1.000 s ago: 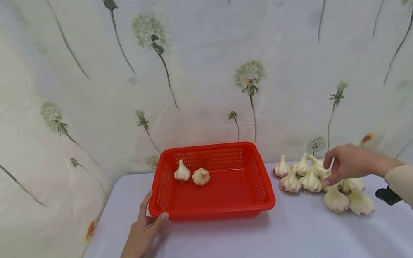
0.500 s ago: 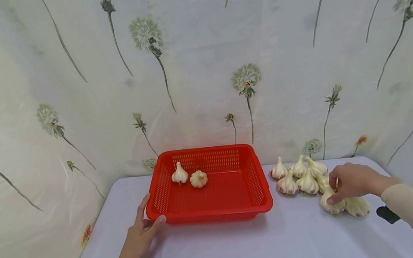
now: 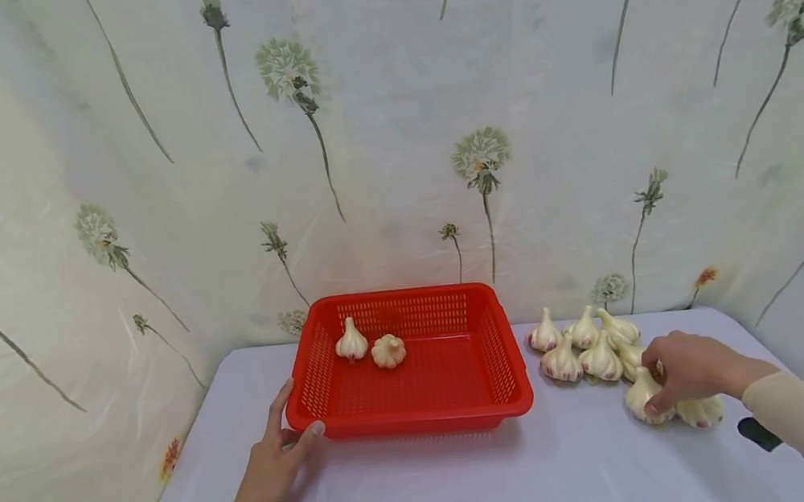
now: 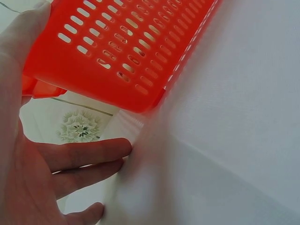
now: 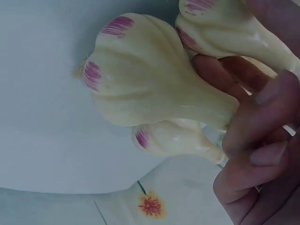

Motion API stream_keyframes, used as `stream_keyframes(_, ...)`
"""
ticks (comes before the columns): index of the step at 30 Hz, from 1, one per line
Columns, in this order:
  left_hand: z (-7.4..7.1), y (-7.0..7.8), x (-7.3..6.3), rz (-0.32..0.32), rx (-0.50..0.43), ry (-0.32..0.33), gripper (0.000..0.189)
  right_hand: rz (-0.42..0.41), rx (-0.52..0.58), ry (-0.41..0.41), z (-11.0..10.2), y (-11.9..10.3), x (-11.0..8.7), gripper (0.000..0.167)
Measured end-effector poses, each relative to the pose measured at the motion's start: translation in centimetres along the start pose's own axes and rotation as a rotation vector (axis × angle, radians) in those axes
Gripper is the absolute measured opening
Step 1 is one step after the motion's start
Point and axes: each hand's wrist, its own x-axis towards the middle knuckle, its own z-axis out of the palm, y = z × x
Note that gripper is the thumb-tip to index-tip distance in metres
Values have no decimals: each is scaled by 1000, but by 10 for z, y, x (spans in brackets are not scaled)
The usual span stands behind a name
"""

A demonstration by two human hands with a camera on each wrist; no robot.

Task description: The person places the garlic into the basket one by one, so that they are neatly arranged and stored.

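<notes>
My left hand is at the near left corner of a red plastic basket. Its thumb touches the front rim and its index finger lies along the left side. In the left wrist view the other fingers stretch out straight below the basket wall, apart from it. On the right, my right hand grips a garlic bulb at the front of a pile, thumb on its near side, fingers partly hidden behind. Another garlic bulb lies beside the fingers in the right wrist view.
Two garlic bulbs, one upright and one showing its segmented top, sit in the basket's left half. Several more garlic bulbs lie between basket and right hand on the white tablecloth. A dandelion-print curtain hangs behind.
My right hand has come down and toward me from above the pile onto the front garlic bulb. The left hand stays at the basket corner.
</notes>
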Motion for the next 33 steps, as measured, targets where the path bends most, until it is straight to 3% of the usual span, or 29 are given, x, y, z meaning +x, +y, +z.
stream_keyframes(16, 1, -3, 0, 20, 10, 15, 83, -29, -127, 62, 8, -23, -5, 45)
stream_keyframes(23, 1, -5, 1, 25, 25, 15, 84, -12, -139, 45, 15, -25, -3, 53)
stream_keyframes(33, 1, -5, 1, 22, 6, 16, 84, -45, -157, 90, 15, -28, 3, 46)
